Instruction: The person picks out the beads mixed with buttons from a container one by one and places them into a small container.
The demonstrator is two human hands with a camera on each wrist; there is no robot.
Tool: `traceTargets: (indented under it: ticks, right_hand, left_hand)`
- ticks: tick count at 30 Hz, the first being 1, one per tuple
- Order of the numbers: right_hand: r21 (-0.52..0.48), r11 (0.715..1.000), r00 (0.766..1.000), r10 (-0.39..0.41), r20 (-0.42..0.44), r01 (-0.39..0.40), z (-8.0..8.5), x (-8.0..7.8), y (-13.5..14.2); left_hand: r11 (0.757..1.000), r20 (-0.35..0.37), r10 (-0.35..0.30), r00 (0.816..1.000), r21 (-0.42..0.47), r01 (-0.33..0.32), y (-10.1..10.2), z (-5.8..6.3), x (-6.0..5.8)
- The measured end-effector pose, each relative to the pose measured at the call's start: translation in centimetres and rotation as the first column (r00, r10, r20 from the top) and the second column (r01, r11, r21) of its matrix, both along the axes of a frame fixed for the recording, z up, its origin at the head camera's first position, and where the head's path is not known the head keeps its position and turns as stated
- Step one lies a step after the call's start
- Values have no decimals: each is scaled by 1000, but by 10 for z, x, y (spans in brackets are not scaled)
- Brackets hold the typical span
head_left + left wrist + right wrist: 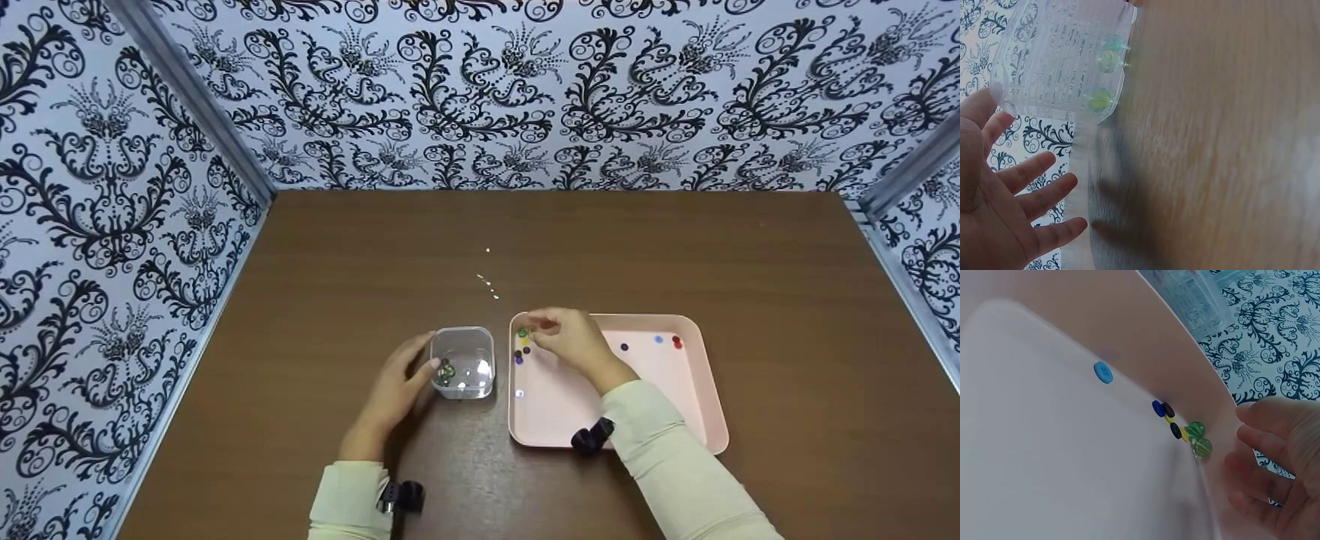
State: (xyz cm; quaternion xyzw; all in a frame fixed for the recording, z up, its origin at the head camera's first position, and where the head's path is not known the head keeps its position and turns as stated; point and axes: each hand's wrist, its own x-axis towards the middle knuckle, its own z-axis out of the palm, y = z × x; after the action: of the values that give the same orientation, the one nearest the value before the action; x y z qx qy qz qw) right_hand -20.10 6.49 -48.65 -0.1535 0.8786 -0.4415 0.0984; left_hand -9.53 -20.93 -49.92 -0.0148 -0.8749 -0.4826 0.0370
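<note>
My left hand (397, 386) holds the left wall of a clear plastic container (480, 386) between thumb and index finger; its other fingers are spread in the left wrist view. Several green-yellow glass marbles (1099, 99) lie inside the container. My right hand (574, 337) hovers over the far left corner of a pink tray (551, 442), fingers loosely bent with nothing visible between them. In the right wrist view, two green marbles (1201, 445) sit in that corner, apart from the fingertips. Beside them are yellow, dark and blue buttons (1158, 408).
A light blue button (1103, 372) lies along the tray's left side. Dark (624, 347), blue (658, 340) and red buttons (677, 343) lie near the tray's far side. Small white specks (489, 284) mark the brown table (360, 262). Patterned panels (480, 90) surround it.
</note>
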Motion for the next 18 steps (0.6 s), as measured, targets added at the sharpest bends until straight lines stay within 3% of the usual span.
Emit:
traceTargets:
  ticks: [18]
  right_hand:
    - [123, 990, 995, 73, -66, -64, -2, -4, 2]
  left_hand:
    - [1000, -16, -4, 1000, -24, 4, 1, 0, -1]
